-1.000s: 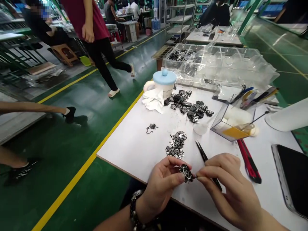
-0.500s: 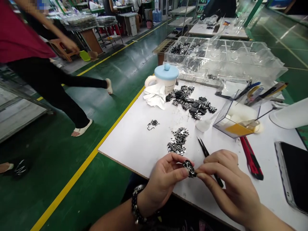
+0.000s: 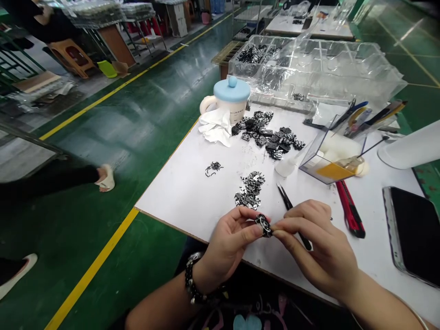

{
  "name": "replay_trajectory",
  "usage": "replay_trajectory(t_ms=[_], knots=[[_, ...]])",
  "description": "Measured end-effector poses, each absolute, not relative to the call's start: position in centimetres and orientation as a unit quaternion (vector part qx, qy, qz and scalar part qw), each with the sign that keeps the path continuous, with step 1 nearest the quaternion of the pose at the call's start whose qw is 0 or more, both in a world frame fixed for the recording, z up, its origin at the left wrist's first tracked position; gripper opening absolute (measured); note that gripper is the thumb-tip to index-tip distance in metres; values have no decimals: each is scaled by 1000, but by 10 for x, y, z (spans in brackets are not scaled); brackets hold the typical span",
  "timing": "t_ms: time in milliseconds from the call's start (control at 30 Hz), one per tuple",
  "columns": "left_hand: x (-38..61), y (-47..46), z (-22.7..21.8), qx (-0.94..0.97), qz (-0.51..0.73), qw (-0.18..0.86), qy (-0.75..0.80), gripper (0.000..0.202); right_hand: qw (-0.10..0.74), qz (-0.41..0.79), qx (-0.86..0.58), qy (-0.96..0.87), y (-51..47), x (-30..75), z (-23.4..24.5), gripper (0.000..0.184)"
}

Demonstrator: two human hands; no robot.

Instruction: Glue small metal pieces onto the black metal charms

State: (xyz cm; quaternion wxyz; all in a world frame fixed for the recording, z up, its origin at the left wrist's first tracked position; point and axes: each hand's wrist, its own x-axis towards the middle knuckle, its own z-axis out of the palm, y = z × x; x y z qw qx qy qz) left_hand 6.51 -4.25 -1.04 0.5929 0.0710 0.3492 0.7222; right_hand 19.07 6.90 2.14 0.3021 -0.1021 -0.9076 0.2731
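My left hand (image 3: 231, 243) pinches a small black and silver metal part (image 3: 264, 225) between thumb and forefinger, just above the near edge of the white table (image 3: 192, 201). My right hand (image 3: 318, 250) is closed too, its fingertips touching the same part from the right. Black tweezers (image 3: 292, 211) lie under my right hand, their tips pointing away from me. A small heap of shiny metal pieces (image 3: 249, 193) lies just beyond my hands. Further back there is a bigger pile of dark parts (image 3: 270, 135) and a tiny cluster of thin black bits (image 3: 213, 167).
A white mug with a blue lid (image 3: 229, 101) and a crumpled cloth (image 3: 216, 129) stand at the back left. Clear plastic trays (image 3: 326, 73), a tilted clear box with tools (image 3: 335, 158), a red utility knife (image 3: 349, 210), a phone (image 3: 414, 233). A passer-by's foot (image 3: 105, 178) crosses the green floor.
My hands stay together on the small part, which has turned slightly. The view tilted down. The walking person moved left and is now almost out of sight.
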Motion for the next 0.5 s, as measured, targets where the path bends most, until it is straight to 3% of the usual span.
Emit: replay_trajectory(t_ms=[500], knots=[[63,-42,-10,48,751,597,278,16,319,306,-91,-892,62,190,18,24]])
